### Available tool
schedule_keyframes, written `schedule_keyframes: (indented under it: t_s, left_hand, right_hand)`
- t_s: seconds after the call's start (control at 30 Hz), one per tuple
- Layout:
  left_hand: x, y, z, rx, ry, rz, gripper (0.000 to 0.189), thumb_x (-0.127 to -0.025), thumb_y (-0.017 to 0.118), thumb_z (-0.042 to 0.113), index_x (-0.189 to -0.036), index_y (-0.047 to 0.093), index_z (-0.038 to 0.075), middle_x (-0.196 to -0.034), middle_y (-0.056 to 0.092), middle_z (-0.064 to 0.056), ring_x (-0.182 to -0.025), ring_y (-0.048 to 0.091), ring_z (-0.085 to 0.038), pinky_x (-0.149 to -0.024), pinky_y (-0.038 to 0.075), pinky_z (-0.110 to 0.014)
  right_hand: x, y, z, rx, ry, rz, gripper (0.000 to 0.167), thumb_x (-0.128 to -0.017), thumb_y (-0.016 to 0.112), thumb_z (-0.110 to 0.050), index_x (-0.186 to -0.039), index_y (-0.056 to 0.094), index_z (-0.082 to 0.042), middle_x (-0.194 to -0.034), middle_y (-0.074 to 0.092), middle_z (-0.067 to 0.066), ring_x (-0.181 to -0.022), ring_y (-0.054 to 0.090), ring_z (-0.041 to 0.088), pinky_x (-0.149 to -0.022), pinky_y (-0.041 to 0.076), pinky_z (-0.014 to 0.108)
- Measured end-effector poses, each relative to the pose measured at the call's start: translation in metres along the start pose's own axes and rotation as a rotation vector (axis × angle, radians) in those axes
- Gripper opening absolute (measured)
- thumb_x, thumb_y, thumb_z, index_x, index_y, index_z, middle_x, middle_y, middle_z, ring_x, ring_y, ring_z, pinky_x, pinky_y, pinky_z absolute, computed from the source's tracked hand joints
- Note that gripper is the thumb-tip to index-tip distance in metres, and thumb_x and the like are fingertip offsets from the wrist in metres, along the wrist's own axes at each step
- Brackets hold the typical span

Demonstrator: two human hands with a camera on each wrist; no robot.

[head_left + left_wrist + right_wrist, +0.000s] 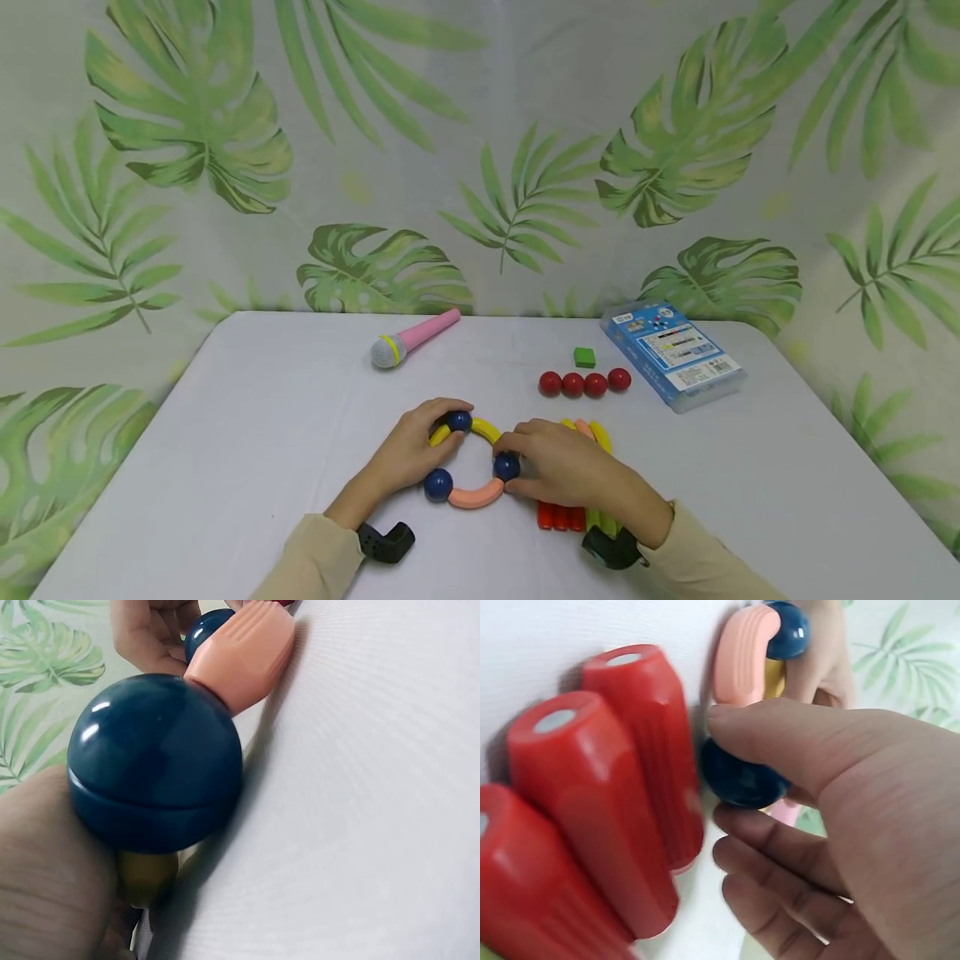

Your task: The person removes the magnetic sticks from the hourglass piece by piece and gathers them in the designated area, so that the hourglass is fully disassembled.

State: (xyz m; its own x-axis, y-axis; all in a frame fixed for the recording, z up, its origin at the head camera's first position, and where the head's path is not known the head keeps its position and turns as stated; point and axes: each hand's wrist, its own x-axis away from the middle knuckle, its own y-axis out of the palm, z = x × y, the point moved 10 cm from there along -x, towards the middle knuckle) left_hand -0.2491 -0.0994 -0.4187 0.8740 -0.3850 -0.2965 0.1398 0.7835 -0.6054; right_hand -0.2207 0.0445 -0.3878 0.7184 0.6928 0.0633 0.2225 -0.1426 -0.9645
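A ring of magnetic building pieces lies on the white table, made of three dark blue balls joined by curved rods. My left hand (405,450) holds the top blue ball (458,422) between thumb and fingers. At the ring's right side, my right hand (573,467) pinches another blue ball (507,467), its thumb lying over it in the right wrist view. A salmon curved rod (477,497) runs from that ball to the lower-left blue ball (438,484). One yellow curved rod (486,430) spans the upper right; another yellow rod is partly covered by my left hand.
Red rods (561,517) and yellow-green rods (600,521) lie side by side under my right forearm, with more curved rods (600,435) beyond it. Farther back are several red balls (573,384), a green block (584,357), a blue boxed set (675,354) and a pink toy microphone (416,337).
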Motion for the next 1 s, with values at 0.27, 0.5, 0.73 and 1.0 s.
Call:
schedule_keyframes:
  t_s: [0.27, 0.5, 0.73, 1.0]
  left_hand:
    - [0.0, 0.0, 0.001, -0.003, 0.004, 0.003, 0.039, -0.097, 0.071, 0.008, -0.135, 0.064, 0.014, -0.133, 0.067, -0.005, -0.129, 0.062, -0.024, -0.111, 0.049, -0.046]
    - [-0.001, 0.0, 0.0, -0.004, 0.001, 0.011, 0.04, -0.097, 0.071, 0.008, -0.135, 0.064, 0.014, -0.134, 0.067, -0.005, -0.128, 0.062, -0.025, -0.111, 0.049, -0.046]
    - [-0.001, 0.0, -0.001, 0.003, -0.014, 0.011, 0.039, -0.096, 0.072, 0.008, -0.134, 0.065, 0.014, -0.134, 0.067, -0.005, -0.129, 0.061, -0.024, -0.111, 0.049, -0.045]
    - [0.0, 0.0, 0.0, 0.0, -0.02, 0.007, 0.039, -0.096, 0.072, 0.01, -0.134, 0.065, 0.013, -0.134, 0.067, -0.005, -0.129, 0.061, -0.024, -0.112, 0.049, -0.044]
  right_hand:
    - [0.002, 0.0, 0.004, -0.019, 0.021, 0.02, 0.036, -0.089, 0.08, -0.04, -0.118, 0.073, -0.02, -0.108, 0.074, -0.003, -0.101, 0.065, 0.015, -0.093, 0.059, 0.039]
    - [0.003, -0.003, 0.007, -0.05, 0.041, 0.045, 0.034, -0.088, 0.079, -0.042, -0.112, 0.074, -0.018, -0.103, 0.073, -0.006, -0.094, 0.061, 0.01, -0.089, 0.06, 0.035]
    - [0.004, -0.007, 0.012, -0.068, 0.078, 0.078, 0.033, -0.085, 0.081, -0.041, -0.107, 0.069, -0.021, -0.097, 0.066, -0.01, -0.089, 0.057, 0.007, -0.083, 0.058, 0.029]
    - [0.009, -0.013, 0.024, -0.088, 0.167, 0.129, 0.042, -0.08, 0.088, -0.037, -0.109, 0.062, -0.022, -0.095, 0.061, -0.01, -0.086, 0.055, 0.006, -0.076, 0.057, 0.024]
